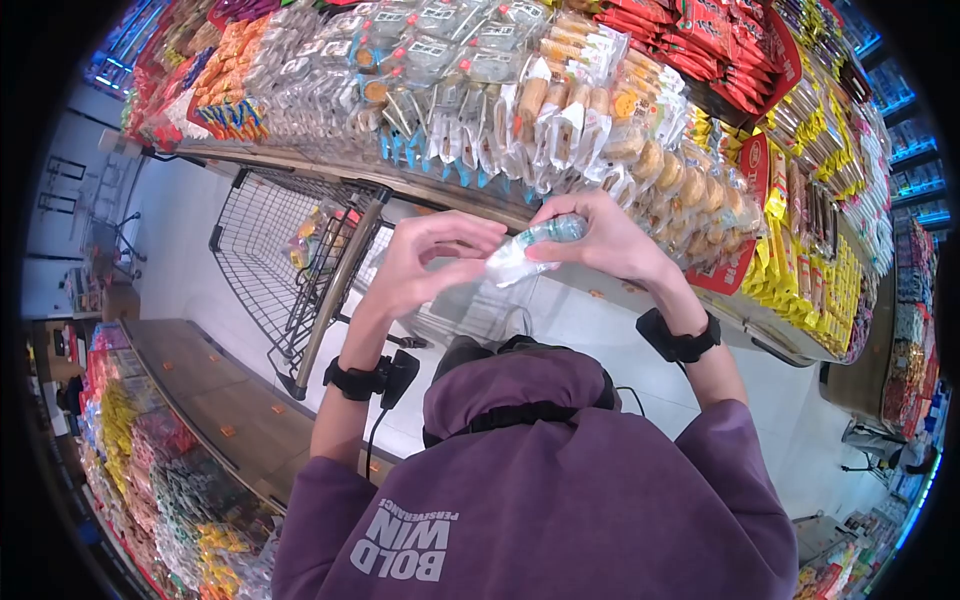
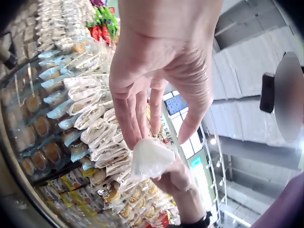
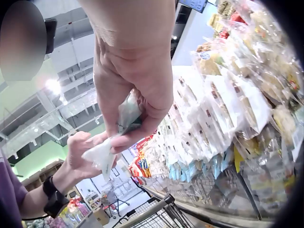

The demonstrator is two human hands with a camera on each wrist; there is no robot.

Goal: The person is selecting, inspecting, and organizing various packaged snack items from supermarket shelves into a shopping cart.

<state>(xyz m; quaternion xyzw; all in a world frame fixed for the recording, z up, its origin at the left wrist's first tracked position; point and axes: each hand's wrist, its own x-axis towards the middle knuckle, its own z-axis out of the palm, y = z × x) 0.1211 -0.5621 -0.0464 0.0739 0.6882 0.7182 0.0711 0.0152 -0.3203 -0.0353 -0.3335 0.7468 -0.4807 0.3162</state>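
Note:
In the head view my right hand (image 1: 605, 240) pinches a small plastic packet (image 1: 515, 262), whitish at one end with green print towards the other. The right wrist view shows its thumb and fingers closed round the packet (image 3: 124, 118), whose white end flares out below them. My left hand (image 1: 425, 260) is beside that white end, fingers loosely bent and thumb apart from them. Seen from the left wrist, the fingertips of the left hand (image 2: 159, 80) come right up to the packet's white end (image 2: 151, 159).
A long display (image 1: 450, 100) of bagged snacks and pastries runs along the front. Behind my left hand stands a wire shopping cart (image 1: 270, 240) with a few colourful packs inside. Another shelf of packets (image 1: 150, 460) lies at the lower left.

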